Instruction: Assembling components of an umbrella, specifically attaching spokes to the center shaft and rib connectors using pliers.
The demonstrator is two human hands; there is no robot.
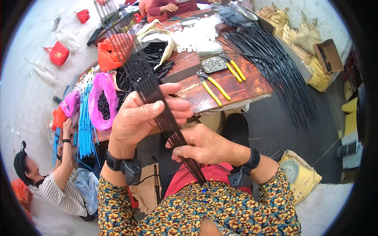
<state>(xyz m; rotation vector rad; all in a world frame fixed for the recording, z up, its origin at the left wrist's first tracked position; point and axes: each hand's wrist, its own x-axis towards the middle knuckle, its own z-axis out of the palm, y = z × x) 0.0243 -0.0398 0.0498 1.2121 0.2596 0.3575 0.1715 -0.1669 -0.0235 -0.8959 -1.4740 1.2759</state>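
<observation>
Just above the lap, between the two hands, stands a slanting bundle of black rods (167, 125). They are thin, straight and smooth, with a dull surface, gathered flat side by side; toward the top they spread like a narrow fan, and their upper ends are blurred. The lower ends come close to the flowered cloth of the shirt (232, 208).

The left hand (136, 118) is half open: its thumb lies in front of the bundle, and its fingers, rather straight, reach behind it, so the hold looks loose. The right hand (206, 145) is more closed, with curled fingers, and it pinches the lower part of the same bundle between thumb and fingers.

Beyond the hands is a wooden table (246, 86), reddish brown and glossy. On it lie two pliers with yellow handles (216, 88), near a small dark tray (216, 72) filled with tiny silvery pieces. Behind these is a heap of small white pieces (195, 37). On the right, long black rods (271, 63) hang over the edge; on the left, a thin, wrinkled pink bag (103, 124) holds black lumps, beside bright blue rods (85, 126).
</observation>
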